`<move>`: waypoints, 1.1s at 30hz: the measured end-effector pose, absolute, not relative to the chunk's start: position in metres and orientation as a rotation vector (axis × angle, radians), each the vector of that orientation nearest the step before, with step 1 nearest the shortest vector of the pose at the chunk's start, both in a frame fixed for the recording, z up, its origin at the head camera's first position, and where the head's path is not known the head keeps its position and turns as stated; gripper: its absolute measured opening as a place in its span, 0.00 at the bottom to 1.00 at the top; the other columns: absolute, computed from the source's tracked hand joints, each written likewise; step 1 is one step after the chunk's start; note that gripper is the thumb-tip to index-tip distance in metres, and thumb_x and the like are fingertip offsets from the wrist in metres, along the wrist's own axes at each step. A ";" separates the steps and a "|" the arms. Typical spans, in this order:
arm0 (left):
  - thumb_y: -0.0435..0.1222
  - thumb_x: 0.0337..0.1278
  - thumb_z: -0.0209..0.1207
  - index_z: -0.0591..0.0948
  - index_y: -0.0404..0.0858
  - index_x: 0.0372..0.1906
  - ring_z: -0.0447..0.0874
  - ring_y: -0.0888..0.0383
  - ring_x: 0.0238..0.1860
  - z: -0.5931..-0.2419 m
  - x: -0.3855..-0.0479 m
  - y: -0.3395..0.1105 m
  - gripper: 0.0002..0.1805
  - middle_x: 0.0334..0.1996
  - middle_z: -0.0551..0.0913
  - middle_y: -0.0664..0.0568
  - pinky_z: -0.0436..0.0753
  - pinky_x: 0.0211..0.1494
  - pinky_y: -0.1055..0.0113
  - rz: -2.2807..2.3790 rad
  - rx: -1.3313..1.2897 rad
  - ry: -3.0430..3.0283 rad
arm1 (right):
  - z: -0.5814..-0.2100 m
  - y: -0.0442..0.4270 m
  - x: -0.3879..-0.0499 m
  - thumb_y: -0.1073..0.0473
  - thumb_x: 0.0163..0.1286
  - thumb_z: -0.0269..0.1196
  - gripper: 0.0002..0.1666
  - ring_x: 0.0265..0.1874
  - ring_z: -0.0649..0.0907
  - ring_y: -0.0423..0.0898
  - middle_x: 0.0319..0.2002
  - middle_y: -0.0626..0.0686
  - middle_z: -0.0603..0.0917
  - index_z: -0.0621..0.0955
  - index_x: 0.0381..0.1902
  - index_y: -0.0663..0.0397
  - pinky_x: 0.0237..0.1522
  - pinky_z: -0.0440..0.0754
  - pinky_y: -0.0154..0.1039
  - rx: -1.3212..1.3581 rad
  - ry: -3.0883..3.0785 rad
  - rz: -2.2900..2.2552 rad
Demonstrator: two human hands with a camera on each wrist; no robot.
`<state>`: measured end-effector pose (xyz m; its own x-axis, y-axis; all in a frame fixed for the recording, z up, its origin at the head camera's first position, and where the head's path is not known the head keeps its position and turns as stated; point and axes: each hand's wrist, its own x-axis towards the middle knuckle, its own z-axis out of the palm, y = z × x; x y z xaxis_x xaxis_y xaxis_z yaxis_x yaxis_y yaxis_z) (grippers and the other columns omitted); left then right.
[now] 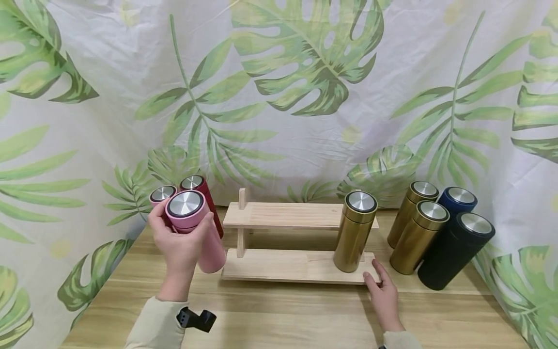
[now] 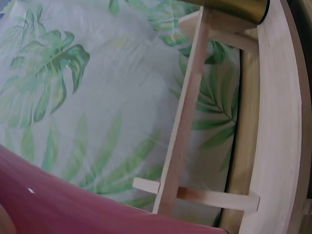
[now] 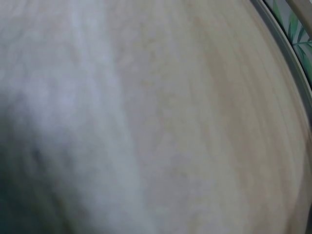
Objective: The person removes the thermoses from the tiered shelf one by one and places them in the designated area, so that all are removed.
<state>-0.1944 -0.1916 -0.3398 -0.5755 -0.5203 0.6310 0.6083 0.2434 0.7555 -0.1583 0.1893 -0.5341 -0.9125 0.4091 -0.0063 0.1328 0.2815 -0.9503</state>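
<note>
My left hand (image 1: 180, 242) grips a pink thermos flask (image 1: 213, 249) near its silver-topped lid, left of a two-tier wooden shelf (image 1: 279, 264). The flask is tilted in the head view, and its glossy side fills the lower left of the left wrist view. On the lower board's right part stands a gold thermos flask (image 1: 354, 242). My right hand (image 1: 385, 295) rests with thumb and finger on the right front corner of that board. The right wrist view shows mostly blurred wood grain, with no clear view of the fingers.
Behind my left hand stand a red flask (image 1: 209, 201) and another pink flask (image 1: 162, 194). Right of the shelf are two gold flasks, including the nearer one (image 1: 418, 242), a blue flask (image 1: 457, 201) and a black flask (image 1: 453, 254). A leaf-patterned cloth (image 1: 305, 145) hangs behind the table (image 1: 279, 315).
</note>
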 end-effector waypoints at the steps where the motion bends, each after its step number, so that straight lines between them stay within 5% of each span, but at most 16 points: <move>1: 0.20 0.23 0.71 0.68 0.36 0.56 0.70 0.57 0.54 -0.342 -0.195 -0.194 0.43 0.53 0.71 0.52 0.73 0.56 0.70 -1.494 -0.072 -1.593 | -0.534 0.189 -0.158 0.50 0.68 0.56 0.31 0.57 0.66 0.40 0.66 0.54 0.67 0.67 0.66 0.53 0.43 0.63 0.17 -0.502 -2.311 1.679; 17: 0.26 0.33 0.72 0.66 0.39 0.62 0.68 0.62 0.55 -0.374 -0.204 -0.213 0.43 0.55 0.70 0.54 0.70 0.58 0.70 -1.444 0.143 -1.726 | -0.535 0.190 -0.158 0.48 0.68 0.56 0.31 0.45 0.67 0.31 0.66 0.54 0.67 0.66 0.66 0.53 0.40 0.65 0.19 -0.484 -2.318 1.675; 33: 0.28 0.33 0.73 0.64 0.38 0.63 0.67 0.62 0.56 -0.408 -0.219 -0.224 0.45 0.56 0.69 0.53 0.68 0.59 0.72 -1.469 0.257 -1.778 | -0.534 0.190 -0.158 0.48 0.68 0.56 0.32 0.59 0.66 0.44 0.66 0.54 0.67 0.66 0.66 0.53 0.44 0.62 0.17 -0.490 -2.316 1.695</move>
